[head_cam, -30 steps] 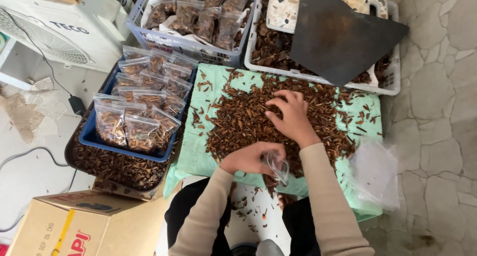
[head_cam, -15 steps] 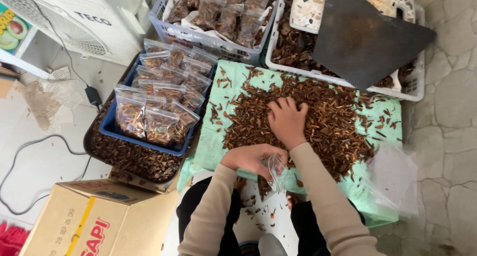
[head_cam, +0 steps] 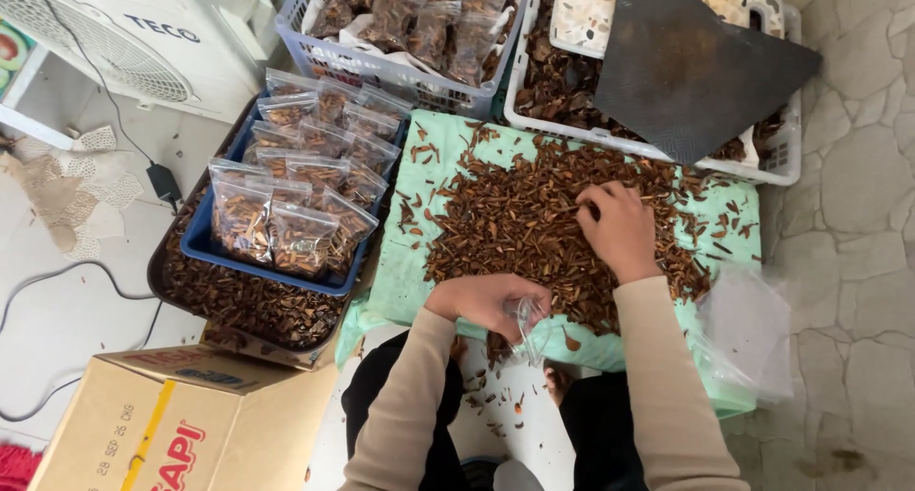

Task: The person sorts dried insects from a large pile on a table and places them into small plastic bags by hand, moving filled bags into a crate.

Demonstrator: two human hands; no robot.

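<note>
While the left hand (head_cam: 481,300) is pinching a limp, light clear bag (head_cam: 526,321) by its mouth, the right hand (head_cam: 624,229) is curling its fingers into brittle brown bits (head_cam: 515,219)

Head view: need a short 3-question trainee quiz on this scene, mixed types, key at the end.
1. True or false: the right hand rests on the pile of brown dried pieces on the green cloth.
2. What does the left hand hold? A) small clear bag B) scissors C) a spoon
3. Fill in: the filled clear bags stand in a ____ tray on the person's left.

Key: 1 true; 2 A; 3 blue.
</note>
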